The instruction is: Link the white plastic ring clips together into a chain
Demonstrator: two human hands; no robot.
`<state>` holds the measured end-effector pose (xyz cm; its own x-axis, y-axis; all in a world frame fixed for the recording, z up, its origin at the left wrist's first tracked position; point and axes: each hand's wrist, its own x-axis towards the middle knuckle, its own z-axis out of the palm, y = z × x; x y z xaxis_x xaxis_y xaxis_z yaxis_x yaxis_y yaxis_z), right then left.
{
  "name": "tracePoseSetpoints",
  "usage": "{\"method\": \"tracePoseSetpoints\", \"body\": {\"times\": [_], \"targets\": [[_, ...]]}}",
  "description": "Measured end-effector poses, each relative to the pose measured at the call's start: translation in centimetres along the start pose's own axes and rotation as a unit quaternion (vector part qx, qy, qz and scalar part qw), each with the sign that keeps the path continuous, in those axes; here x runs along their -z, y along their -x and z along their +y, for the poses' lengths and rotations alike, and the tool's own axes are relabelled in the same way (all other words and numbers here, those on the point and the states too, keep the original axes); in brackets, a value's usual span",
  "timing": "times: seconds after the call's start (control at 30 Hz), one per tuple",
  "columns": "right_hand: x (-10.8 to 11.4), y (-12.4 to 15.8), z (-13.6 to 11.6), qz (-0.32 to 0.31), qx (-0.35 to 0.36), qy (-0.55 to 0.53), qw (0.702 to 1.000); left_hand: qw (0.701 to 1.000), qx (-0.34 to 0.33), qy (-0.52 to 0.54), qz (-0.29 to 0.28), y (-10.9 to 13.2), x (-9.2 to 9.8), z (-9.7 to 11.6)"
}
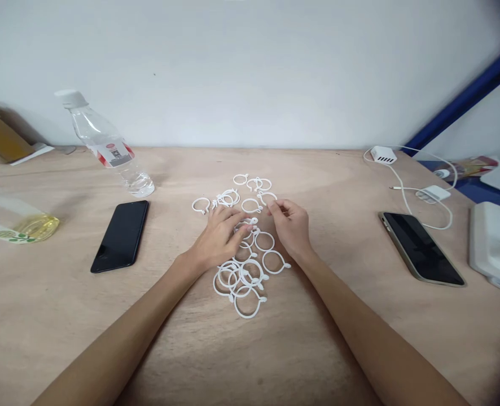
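Note:
Several white plastic rings [245, 282] lie scattered in the middle of a wooden table [275, 349]. My left hand [220, 237] rests palm down on the pile with its fingers stretched out over a ring. My right hand [291, 225] sits just to the right, its thumb and fingers pinched together on a white ring [267, 197] at the pile's far edge. More rings [252, 183] lie beyond both hands.
A black phone [121, 235] lies left, with a tilted plastic water bottle [106, 145] behind it and a bottle of yellow liquid [17, 221] at far left. Right: another phone [421, 248], white chargers and cable [428, 192], a white box [495, 242]. A wall stands behind.

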<state>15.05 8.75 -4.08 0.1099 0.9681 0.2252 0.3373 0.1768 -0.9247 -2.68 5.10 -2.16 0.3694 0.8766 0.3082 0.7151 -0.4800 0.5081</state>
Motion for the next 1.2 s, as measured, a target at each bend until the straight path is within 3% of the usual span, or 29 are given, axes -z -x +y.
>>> {"method": "tracePoseSetpoints", "body": {"times": [0.07, 0.17, 0.33, 0.47, 0.67, 0.83, 0.93, 1.0, 1.07, 1.2], "targets": [[-0.3, -0.2, 0.4, 0.017, 0.028, 0.09, 0.995, 0.999, -0.012, -0.03, -0.006, 0.2, -0.1, -0.2], [-0.6, -0.3, 0.7, -0.024, 0.084, 0.197, 0.976, 0.998, -0.022, -0.048, -0.023, 0.4, -0.2, -0.3], [-0.7, -0.4, 0.8, -0.036, 0.09, 0.229, 0.969, 0.997, -0.02, -0.052, -0.053, 0.5, -0.1, 0.2], [-0.6, -0.4, 0.6, -0.02, 0.077, 0.196, 0.977, 0.996, -0.023, -0.062, -0.067, 0.4, 0.2, 0.4], [-0.4, -0.2, -0.1, -0.009, -0.015, 0.048, 0.999, 0.997, -0.027, -0.05, -0.049, 0.6, 0.4, 0.5], [0.1, 0.1, -0.7, -0.079, -0.037, -0.092, 0.992, 0.996, -0.032, -0.015, 0.079, 0.7, 0.2, 0.5], [0.5, 0.2, -0.9, -0.125, -0.055, -0.137, 0.981, 0.983, 0.009, -0.01, 0.183, 0.6, 0.0, 0.4], [0.6, 0.2, -1.0, -0.16, -0.068, -0.162, 0.971, 0.976, 0.046, -0.018, 0.21, 0.5, 0.0, 0.2], [0.8, 0.3, -1.0, -0.198, -0.073, -0.175, 0.962, 0.979, 0.075, -0.03, 0.186, 0.4, 0.0, 0.1], [1.0, 0.2, -0.9, -0.236, -0.061, -0.178, 0.953, 0.992, 0.086, -0.041, 0.079, 0.2, 0.0, 0.1]]}}
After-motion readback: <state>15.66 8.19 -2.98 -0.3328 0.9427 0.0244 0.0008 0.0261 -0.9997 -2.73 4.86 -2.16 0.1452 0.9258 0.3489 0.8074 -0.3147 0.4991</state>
